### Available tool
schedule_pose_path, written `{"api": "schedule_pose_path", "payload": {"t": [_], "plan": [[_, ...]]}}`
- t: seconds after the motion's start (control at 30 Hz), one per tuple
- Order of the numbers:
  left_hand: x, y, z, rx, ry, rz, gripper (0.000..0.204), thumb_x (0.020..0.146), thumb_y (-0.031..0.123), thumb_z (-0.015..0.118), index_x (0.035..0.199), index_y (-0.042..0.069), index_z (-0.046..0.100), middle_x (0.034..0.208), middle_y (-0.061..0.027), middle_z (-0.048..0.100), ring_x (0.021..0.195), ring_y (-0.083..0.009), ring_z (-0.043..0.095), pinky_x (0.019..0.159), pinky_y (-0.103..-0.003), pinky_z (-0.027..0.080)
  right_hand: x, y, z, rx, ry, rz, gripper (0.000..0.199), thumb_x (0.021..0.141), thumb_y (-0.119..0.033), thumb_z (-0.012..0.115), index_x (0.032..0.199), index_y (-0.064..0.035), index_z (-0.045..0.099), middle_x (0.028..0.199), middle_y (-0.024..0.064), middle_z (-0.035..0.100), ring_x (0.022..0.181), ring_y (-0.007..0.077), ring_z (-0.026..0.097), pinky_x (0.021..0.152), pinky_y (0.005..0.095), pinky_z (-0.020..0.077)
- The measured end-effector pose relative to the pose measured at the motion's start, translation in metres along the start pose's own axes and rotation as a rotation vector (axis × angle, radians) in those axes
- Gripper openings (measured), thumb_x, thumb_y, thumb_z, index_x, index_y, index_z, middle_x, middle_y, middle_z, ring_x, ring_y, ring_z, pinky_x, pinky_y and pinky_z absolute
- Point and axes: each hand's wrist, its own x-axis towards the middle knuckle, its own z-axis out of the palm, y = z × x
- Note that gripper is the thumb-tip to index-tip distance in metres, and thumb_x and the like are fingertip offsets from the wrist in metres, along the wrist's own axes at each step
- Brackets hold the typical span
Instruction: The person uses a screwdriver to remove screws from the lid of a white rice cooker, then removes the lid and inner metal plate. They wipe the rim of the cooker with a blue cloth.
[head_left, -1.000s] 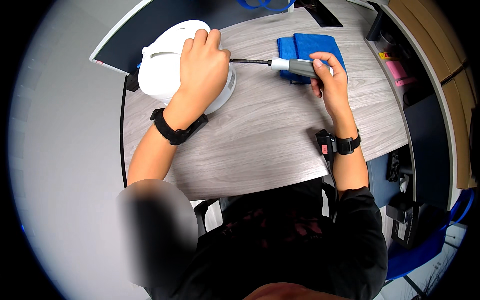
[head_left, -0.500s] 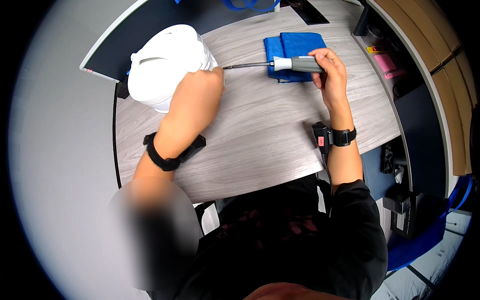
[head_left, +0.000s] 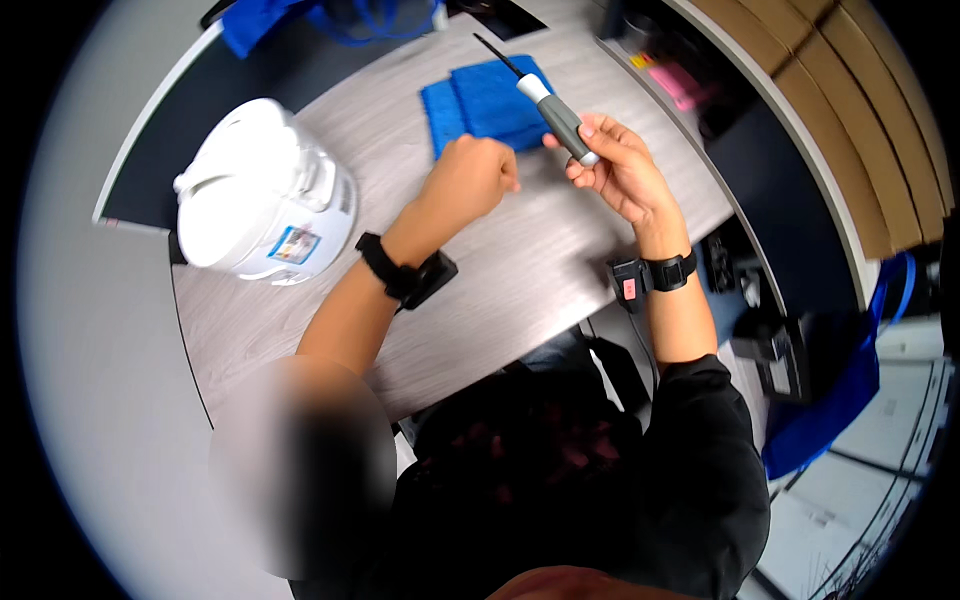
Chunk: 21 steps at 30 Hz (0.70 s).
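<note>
My right hand (head_left: 622, 170) grips a screwdriver (head_left: 557, 118) by its grey handle. Its dark shaft slants up and left, above a folded blue cloth (head_left: 480, 105). My left hand (head_left: 468, 178) is closed over the table near the cloth's lower edge, its fingers curled in. Whatever is in those fingers, if anything, cannot be made out. On the left side of the table stands a white, rounded, lidded container (head_left: 325, 205) with a handle and a small picture label, apart from both hands.
The wood-grain table (head_left: 400, 340) has a dark partition (head_left: 170, 130) along its far left. A shelf at the right holds a pink item (head_left: 678, 85) and other small things. Cardboard boxes (head_left: 850, 130) and a blue bag (head_left: 830, 410) lie beyond it.
My left hand has moved away from the white container, toward the screwdriver. The screwdriver's tip has swung from pointing left to pointing up-left. The whole view has turned and shifted.
</note>
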Motion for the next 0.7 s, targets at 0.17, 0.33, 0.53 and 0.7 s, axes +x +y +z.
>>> {"api": "schedule_pose_path", "payload": {"t": [0.17, 0.33, 0.53, 0.7], "plan": [[0.062, 0.014, 0.051, 0.012, -0.104, 0.119, 0.012, 0.084, 0.013, 0.074, 0.086, 0.001, 0.075, 0.074, -0.0191, 0.069, 0.067, -0.0313, 0.068, 0.064, -0.04, 0.052, -0.041, -0.005, -0.038, -0.084, 0.073, -0.099, 0.043, 0.095, -0.004, 0.055, 0.136, 0.0041, 0.045, 0.104, 0.0214, 0.065, 0.079, 0.0217, 0.07, 0.071, 0.0324, 0.0611], [0.101, 0.024, 0.098, 0.1, -0.15, 0.163, 0.009, 0.084, 0.011, 0.074, 0.087, 0.003, 0.076, 0.077, -0.0171, 0.071, 0.072, -0.0305, 0.07, 0.069, -0.039, 0.055, -0.074, -0.012, -0.07, -0.116, 0.314, -0.102, 0.053, 0.077, -0.002, 0.045, 0.129, 0.0042, 0.05, 0.098, 0.0183, 0.065, 0.068, 0.0194, 0.065, 0.056, 0.0275, 0.052], [0.13, 0.033, 0.115, 0.065, -0.205, 0.113, 0.007, 0.083, 0.007, 0.074, 0.088, 0.002, 0.076, 0.082, -0.0156, 0.073, 0.079, -0.0306, 0.071, 0.073, -0.039, 0.056, -0.08, -0.009, -0.086, -0.167, 0.415, -0.091, 0.031, 0.088, -0.007, 0.053, 0.119, 0.0012, 0.054, 0.088, 0.0136, 0.067, 0.054, 0.0121, 0.059, 0.041, 0.022, 0.0409], [0.127, 0.032, 0.12, 0.141, -0.144, 0.217, 0.01, 0.085, 0.005, 0.071, 0.093, 0.001, 0.076, 0.094, -0.0178, 0.073, 0.088, -0.0321, 0.071, 0.081, -0.04, 0.056, -0.072, 0.001, -0.086, -0.11, 0.411, -0.119, 0.027, 0.091, -0.007, 0.057, 0.117, 0.0003, 0.055, 0.085, 0.0104, 0.066, 0.053, 0.0099, 0.058, 0.04, 0.0211, 0.039]]}}
